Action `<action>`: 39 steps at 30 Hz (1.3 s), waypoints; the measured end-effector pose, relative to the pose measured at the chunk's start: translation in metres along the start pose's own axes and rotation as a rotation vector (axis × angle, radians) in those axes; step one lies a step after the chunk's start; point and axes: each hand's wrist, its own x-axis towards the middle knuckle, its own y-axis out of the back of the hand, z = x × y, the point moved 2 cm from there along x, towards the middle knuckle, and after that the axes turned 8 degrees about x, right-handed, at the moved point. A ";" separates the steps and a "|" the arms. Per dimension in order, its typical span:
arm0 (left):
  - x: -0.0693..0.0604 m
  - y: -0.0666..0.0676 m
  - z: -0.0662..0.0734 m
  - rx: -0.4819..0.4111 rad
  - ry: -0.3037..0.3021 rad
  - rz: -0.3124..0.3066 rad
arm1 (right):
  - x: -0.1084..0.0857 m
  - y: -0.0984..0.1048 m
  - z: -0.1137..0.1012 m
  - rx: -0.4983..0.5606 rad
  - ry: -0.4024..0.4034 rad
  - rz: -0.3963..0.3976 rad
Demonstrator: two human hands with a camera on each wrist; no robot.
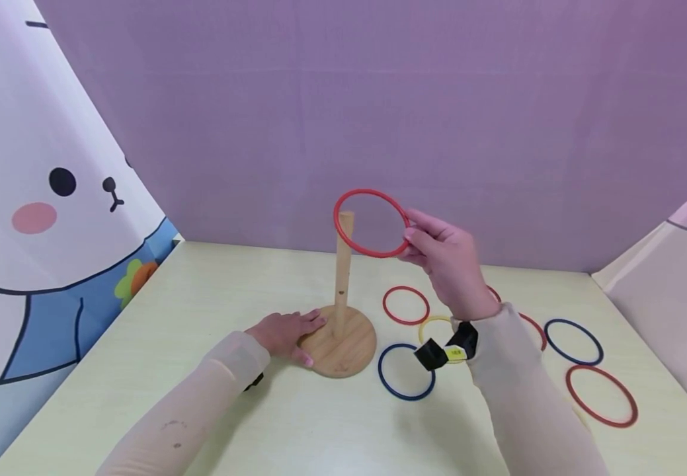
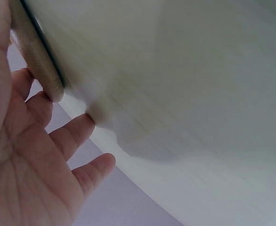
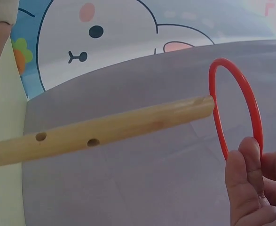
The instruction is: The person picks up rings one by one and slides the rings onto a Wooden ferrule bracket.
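Note:
My right hand [image 1: 451,264] pinches a red ring [image 1: 370,191] between thumb and fingers, raised at the height of a wooden peg's top. The peg [image 1: 343,274] stands upright on a round wooden base [image 1: 350,360]. In the right wrist view, the ring [image 3: 253,103] is tilted close to the peg's tip [image 3: 204,106]; whether they touch I cannot tell. My left hand [image 1: 283,336] rests on the left part of the base, fingers extended over its top and thumb near the front edge. The left wrist view shows those fingers [image 2: 74,134] spread beside the base's rim [image 2: 39,61].
Red [image 1: 384,304], yellow [image 1: 421,328] and blue [image 1: 380,369] rings lie right of the base. Farther right are another blue ring [image 1: 560,320] and a red ring [image 1: 567,380]; my right arm partly covers others. A purple cloth [image 1: 349,119] backs the table [image 1: 248,277].

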 end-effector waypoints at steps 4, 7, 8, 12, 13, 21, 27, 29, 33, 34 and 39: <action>0.001 -0.001 0.000 -0.002 0.014 -0.004 | 0.002 -0.006 0.004 -0.028 0.002 0.001; 0.002 -0.002 0.000 -0.005 0.022 -0.011 | 0.002 -0.009 0.009 -0.051 -0.003 0.002; 0.002 -0.002 0.000 -0.005 0.026 -0.014 | 0.002 -0.009 0.010 -0.057 -0.007 0.000; 0.002 -0.001 0.001 -0.009 0.030 -0.023 | 0.002 -0.012 0.015 -0.070 -0.031 -0.004; 0.001 -0.001 0.002 -0.008 0.032 -0.025 | 0.002 -0.013 0.016 -0.069 -0.037 -0.005; 0.003 -0.002 0.001 0.014 0.049 -0.023 | 0.001 -0.013 0.025 -0.113 -0.050 -0.020; 0.003 -0.002 0.000 0.021 0.043 -0.018 | 0.001 -0.007 0.039 -0.164 -0.073 -0.006; 0.003 -0.002 0.000 0.024 0.047 -0.018 | 0.001 -0.005 0.046 -0.172 -0.085 -0.001; 0.004 -0.003 -0.001 0.037 0.044 -0.017 | 0.000 -0.002 0.058 -0.187 -0.094 0.004; 0.003 -0.003 -0.001 0.037 0.041 -0.016 | -0.001 -0.002 0.061 -0.196 -0.093 0.007; 0.000 -0.001 0.001 0.057 0.021 -0.002 | -0.005 0.000 0.076 -0.229 -0.103 0.029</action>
